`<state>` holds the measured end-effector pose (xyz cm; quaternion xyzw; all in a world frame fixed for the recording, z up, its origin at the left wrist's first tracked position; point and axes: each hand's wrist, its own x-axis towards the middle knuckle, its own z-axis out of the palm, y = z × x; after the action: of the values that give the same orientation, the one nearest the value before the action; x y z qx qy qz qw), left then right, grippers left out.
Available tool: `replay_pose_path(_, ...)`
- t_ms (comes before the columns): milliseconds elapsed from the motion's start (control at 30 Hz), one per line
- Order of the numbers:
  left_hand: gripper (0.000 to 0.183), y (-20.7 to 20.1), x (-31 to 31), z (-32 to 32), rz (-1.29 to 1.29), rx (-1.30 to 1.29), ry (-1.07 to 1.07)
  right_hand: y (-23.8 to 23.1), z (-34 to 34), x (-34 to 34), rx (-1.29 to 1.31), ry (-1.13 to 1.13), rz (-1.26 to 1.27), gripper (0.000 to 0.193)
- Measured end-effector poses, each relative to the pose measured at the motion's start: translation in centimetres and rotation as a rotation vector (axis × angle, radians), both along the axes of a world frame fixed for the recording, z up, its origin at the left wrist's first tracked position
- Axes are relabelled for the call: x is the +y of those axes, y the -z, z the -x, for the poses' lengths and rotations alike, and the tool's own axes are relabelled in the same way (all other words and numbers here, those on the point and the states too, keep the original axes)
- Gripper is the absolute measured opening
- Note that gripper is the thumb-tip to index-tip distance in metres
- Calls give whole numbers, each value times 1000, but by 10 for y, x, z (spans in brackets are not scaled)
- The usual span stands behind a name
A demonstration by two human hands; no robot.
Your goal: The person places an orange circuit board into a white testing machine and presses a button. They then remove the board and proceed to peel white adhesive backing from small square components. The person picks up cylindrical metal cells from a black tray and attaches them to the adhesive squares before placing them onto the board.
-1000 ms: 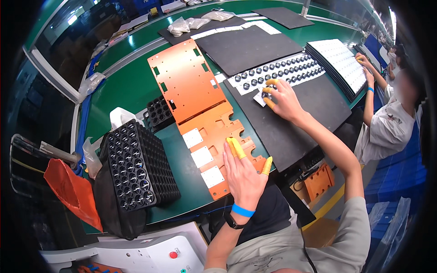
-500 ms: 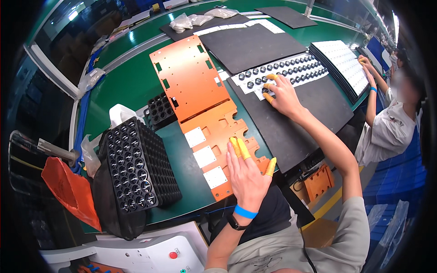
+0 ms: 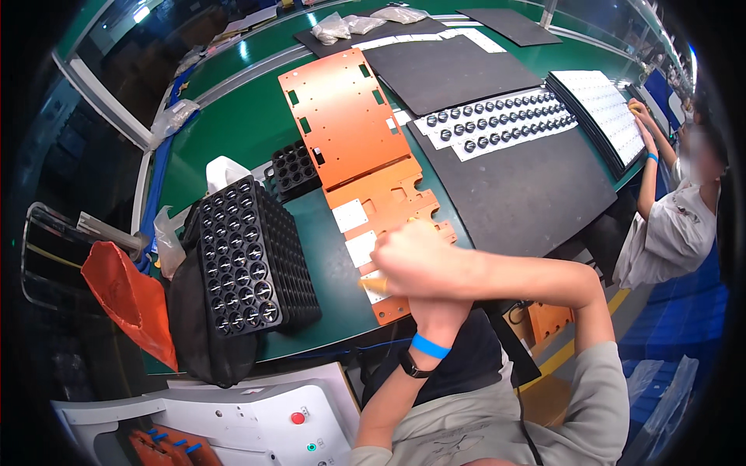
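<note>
fixture (image 3: 381,186), orange, on the green bench (image 3: 330,287), with white square plates (image 3: 360,249) in a row down its left side and an orange panel (image 3: 342,109) with cut-outs adjoining its far end. right hand (image 3: 416,256), blurred, crosses above the left, a yellow-covered finger (image 3: 374,285) over the nearest plate; left hand (image 3: 439,311) mostly hidden beneath, and cannot tell for either whether the fingers are spread or grip anything. off left, black stack (image 3: 233,260) of round-celled trays; off right, white strips (image 3: 475,154) set with black round pieces, lying on a dark board (image 3: 528,202).
</note>
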<state>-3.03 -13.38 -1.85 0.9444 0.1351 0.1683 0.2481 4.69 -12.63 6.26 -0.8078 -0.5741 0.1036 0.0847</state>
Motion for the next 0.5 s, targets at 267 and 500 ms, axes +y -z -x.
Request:
replay_pose_path(267,87,-2,2,1,-283,17,-12,28,55,0,-79,305,384,54)
replay_pose_path(500,71,29,-3,9,53,-95,22,12,35,-10,-59,175,139,37)
